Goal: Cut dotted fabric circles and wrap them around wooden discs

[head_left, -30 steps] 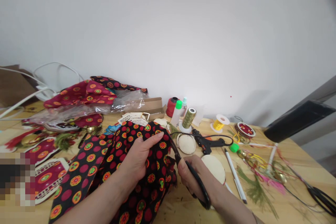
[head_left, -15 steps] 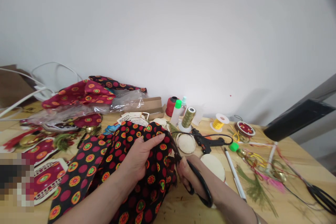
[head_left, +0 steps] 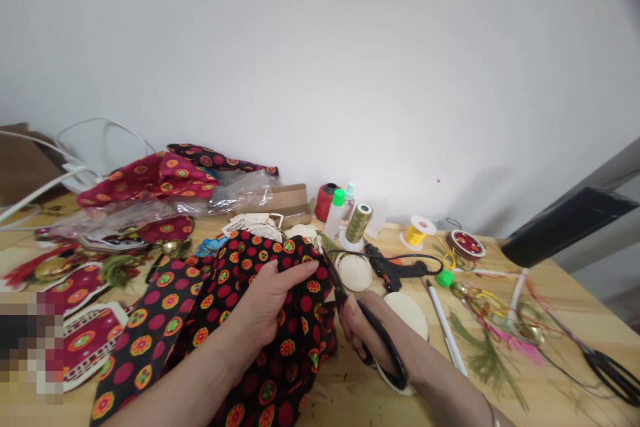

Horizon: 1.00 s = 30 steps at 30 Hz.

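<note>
Cutting is seemingly under way: patterned fabric, bunched over the surface, is pinched by the left hand; scissors (blades along its edge) are gripped by the right hand; tautness seems needed next.

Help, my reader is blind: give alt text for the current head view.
A person's left hand holds patterned black fabric; the right hand holds scissors at its edge. The wooden table bears thread spools, a glue gun and a pen.

Clear for you: the air above the table, up along the wall. In your way beyond the right hand: glue gun, olive spool, green-capped bottle; leftward, low, a plastic bag.
</note>
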Tool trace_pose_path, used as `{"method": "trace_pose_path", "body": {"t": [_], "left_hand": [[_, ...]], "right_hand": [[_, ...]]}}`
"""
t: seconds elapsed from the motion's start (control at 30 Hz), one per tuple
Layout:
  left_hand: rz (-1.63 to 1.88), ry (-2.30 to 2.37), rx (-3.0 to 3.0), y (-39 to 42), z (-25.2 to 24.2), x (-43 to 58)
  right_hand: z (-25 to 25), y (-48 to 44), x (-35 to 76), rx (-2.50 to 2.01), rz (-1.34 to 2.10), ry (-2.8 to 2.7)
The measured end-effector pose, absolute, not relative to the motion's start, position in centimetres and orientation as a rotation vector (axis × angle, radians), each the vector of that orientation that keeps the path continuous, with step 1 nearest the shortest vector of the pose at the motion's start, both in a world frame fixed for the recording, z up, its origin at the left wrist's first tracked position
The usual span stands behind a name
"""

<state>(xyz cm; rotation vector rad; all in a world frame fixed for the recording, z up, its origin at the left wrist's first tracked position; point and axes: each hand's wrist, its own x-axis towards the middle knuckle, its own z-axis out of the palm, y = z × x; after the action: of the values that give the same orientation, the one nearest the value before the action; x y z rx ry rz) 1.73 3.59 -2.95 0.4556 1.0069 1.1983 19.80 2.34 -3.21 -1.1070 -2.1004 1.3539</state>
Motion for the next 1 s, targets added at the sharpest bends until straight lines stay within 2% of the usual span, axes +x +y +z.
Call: {"method": "trace_pose_path", "body": {"t": [0.37,1.0], "left_hand": [[1.194,1.016,0.441,3.6,-2.7,1.9],[1.200,0.998,0.449,3.5,-3.2,1.9]], "right_hand": [[-2.0,2.4,19.9,-1.130,1.291,-2.262],[-2.9,2.4,19.9,-1.104,1.290,-2.187]]}}
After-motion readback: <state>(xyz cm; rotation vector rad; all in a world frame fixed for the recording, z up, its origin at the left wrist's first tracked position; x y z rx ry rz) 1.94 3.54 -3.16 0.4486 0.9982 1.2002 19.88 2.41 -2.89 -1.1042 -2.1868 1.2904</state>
